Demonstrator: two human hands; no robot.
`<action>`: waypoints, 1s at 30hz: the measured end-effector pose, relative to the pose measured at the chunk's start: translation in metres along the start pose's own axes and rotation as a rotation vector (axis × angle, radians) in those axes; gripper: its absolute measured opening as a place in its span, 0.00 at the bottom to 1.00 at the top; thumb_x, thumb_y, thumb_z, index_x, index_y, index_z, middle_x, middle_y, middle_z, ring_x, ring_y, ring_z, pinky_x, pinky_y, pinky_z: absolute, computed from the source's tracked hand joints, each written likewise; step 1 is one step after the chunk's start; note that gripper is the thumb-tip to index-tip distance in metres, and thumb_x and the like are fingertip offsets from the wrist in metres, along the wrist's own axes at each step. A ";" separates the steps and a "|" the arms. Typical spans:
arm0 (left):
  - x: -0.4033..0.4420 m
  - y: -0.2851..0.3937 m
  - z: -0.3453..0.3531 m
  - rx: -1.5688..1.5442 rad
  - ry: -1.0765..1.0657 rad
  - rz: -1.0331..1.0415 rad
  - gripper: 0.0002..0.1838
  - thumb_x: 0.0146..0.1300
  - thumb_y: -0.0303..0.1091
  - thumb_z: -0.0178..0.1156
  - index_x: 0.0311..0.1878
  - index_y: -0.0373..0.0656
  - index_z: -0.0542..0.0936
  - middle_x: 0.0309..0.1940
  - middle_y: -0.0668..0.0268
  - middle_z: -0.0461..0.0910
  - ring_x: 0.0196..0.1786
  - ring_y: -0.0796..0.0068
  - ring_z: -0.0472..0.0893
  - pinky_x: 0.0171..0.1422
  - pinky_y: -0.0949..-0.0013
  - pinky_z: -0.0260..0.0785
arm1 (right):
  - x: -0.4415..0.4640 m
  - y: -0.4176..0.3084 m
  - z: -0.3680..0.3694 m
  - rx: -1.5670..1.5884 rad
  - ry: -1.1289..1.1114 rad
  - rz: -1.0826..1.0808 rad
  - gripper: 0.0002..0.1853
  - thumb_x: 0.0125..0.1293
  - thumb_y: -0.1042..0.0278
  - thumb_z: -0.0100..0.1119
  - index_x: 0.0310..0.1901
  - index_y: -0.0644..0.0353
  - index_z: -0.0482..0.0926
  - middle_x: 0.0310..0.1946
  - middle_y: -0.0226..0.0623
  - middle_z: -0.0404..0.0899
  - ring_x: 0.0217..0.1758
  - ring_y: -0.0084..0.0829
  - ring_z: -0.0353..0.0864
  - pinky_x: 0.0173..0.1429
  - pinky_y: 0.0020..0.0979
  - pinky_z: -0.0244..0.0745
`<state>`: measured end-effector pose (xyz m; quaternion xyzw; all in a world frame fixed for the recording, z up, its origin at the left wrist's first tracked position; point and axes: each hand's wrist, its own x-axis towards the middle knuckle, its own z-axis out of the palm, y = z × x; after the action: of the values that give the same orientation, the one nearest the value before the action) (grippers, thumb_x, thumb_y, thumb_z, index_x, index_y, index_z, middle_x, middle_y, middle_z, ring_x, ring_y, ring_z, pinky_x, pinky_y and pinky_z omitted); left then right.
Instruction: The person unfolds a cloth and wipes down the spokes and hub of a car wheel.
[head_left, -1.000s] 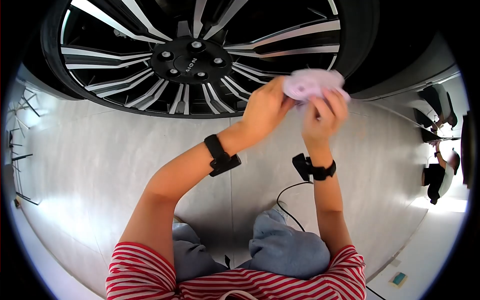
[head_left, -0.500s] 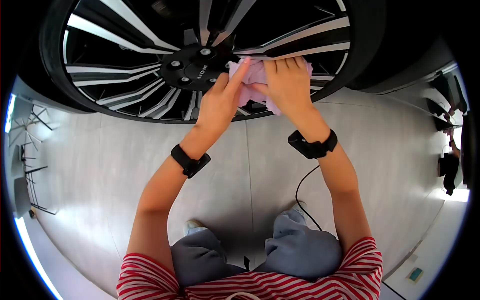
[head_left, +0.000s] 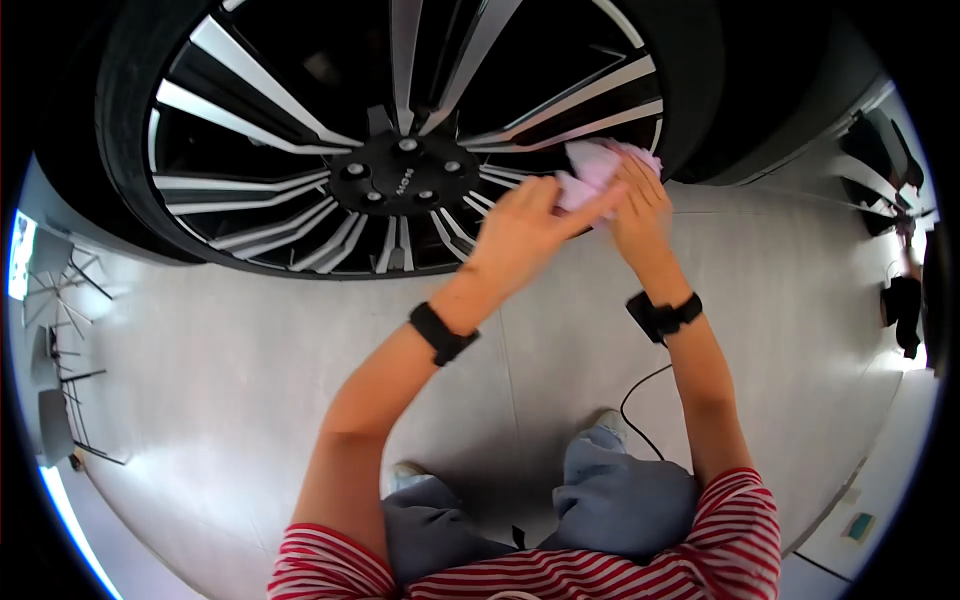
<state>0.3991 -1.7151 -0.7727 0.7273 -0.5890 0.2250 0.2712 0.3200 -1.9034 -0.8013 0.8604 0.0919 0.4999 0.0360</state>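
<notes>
A crumpled pink cloth (head_left: 590,168) lies against the lower right rim of a car wheel (head_left: 400,180) with black and silver spokes. My right hand (head_left: 643,215) is closed over the cloth's right side, fingers bent onto it. From the left, my left hand (head_left: 522,232) reaches the cloth's near edge; its fingers are curled and one digit stretches across to the right hand. What lies between the left fingers is partly hidden. Lettering and several lug nuts show on the wheel's dark hub (head_left: 405,178).
The black tyre (head_left: 135,160) surrounds the wheel, with dark bodywork to its right. Below spreads a grey tiled floor (head_left: 530,340). A thin black cable (head_left: 628,400) hangs from my right wrist strap. Chairs (head_left: 60,400) stand at far left; a dark-clothed person (head_left: 903,300) appears at far right.
Both hands and the cloth have moved right and slightly down, from beside the hub to the outer rim. The view has shifted, so the wheel sits lower in it.
</notes>
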 end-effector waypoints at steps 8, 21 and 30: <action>0.062 0.099 -0.038 -0.538 0.278 0.169 0.32 0.50 0.25 0.62 0.61 0.60 0.78 0.36 0.65 0.72 0.43 0.64 0.76 0.43 0.70 0.74 | 0.035 -0.029 -0.120 0.419 0.391 0.598 0.41 0.64 0.44 0.58 0.67 0.67 0.57 0.68 0.55 0.61 0.69 0.50 0.65 0.70 0.46 0.61; 0.054 0.057 -0.086 -0.791 0.343 -0.028 0.13 0.58 0.24 0.62 0.47 0.38 0.82 0.34 0.64 0.81 0.33 0.76 0.80 0.37 0.76 0.72 | 0.024 -0.049 -0.132 0.983 0.342 1.108 0.24 0.74 0.58 0.47 0.62 0.70 0.67 0.59 0.44 0.74 0.58 0.32 0.77 0.64 0.33 0.69; 0.014 0.031 -0.081 -1.637 -0.065 -0.692 0.23 0.61 0.25 0.63 0.61 0.41 0.72 0.41 0.66 0.80 0.45 0.79 0.80 0.51 0.75 0.72 | 0.040 -0.077 -0.119 1.035 0.289 1.227 0.18 0.77 0.58 0.43 0.52 0.65 0.75 0.44 0.30 0.79 0.45 0.17 0.73 0.53 0.21 0.68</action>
<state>0.3711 -1.6767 -0.6990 0.4486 -0.3199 -0.3817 0.7421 0.2269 -1.8240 -0.7198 0.5923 -0.1728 0.4307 -0.6586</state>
